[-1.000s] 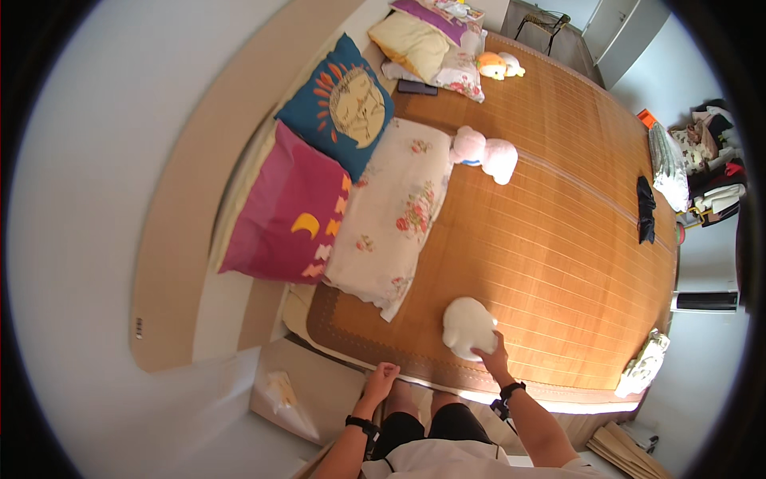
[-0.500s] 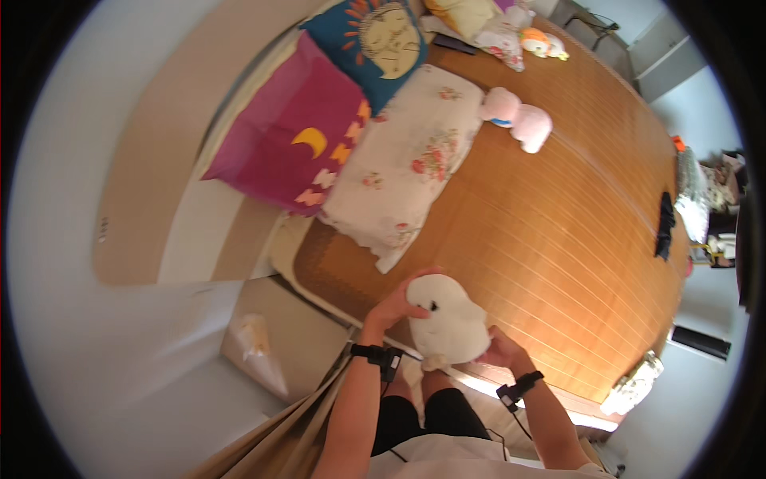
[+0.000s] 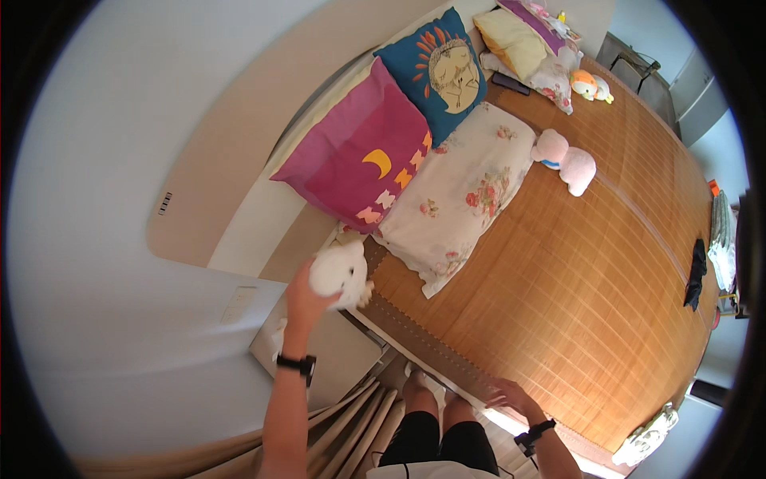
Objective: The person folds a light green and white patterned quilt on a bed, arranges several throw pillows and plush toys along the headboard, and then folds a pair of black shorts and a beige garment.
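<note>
A white plush toy (image 3: 339, 278) with dark eyes is gripped in my left hand (image 3: 302, 302). It is at the near corner of the bed's head end, just below the purple cushion (image 3: 339, 160) with a yellow moon. My right hand (image 3: 513, 397) is over the bed's near edge, fingers extended and apart, with nothing in it. Beside the plush toy, a white floral pillow (image 3: 459, 199) lies on the brown woven mat (image 3: 558, 295). Whether the toy rests on the bed or hangs above it, I cannot tell.
A blue cushion (image 3: 437, 72) leans behind the floral pillow. Beyond lie a pink plush toy (image 3: 570, 164) and an orange-and-white plush (image 3: 589, 85). At the near left are a bedside cabinet (image 3: 339, 363) and beige curtain (image 3: 351, 431). Black cloth (image 3: 696, 271) lies at the far right.
My left hand has carried the white plush toy left and forward to the bed's head corner. My right hand has let go of it and moved slightly nearer. The view has shifted left.
</note>
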Demonstrator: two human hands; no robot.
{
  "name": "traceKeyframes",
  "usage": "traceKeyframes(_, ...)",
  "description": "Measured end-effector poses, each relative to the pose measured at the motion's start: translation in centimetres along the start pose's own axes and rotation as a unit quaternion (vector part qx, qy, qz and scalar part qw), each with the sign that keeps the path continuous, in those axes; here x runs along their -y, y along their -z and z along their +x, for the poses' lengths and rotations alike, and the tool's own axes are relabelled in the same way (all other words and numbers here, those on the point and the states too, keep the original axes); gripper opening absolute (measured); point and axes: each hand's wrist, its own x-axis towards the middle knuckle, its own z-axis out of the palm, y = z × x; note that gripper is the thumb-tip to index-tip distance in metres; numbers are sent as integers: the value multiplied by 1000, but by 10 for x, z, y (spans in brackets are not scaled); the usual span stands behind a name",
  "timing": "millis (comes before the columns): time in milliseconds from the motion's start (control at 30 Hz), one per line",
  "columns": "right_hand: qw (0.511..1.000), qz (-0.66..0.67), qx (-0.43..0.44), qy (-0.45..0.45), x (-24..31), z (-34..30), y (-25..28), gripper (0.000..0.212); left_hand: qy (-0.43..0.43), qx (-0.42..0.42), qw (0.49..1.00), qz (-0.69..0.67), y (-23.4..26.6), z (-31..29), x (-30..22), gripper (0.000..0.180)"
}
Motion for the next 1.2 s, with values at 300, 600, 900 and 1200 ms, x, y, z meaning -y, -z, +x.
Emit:
traceKeyframes(300,972,16,-166,-168,-119,-39,27,32,89,27,990,105,-70,62,84,104)
traceKeyframes(600,964,84,-240,-78,-136,-107,-13,26,139,252,958,19,-93,-199,156,68)
traceKeyframes(900,914,256,-305,76,-233,-210,-11,50,28,506,842,184,-143,-169,31,26)
traceKeyframes(1200,674,578,-332,320,-601,-243,-4,29,-252,488,826,129,-285,-287,-312,20)
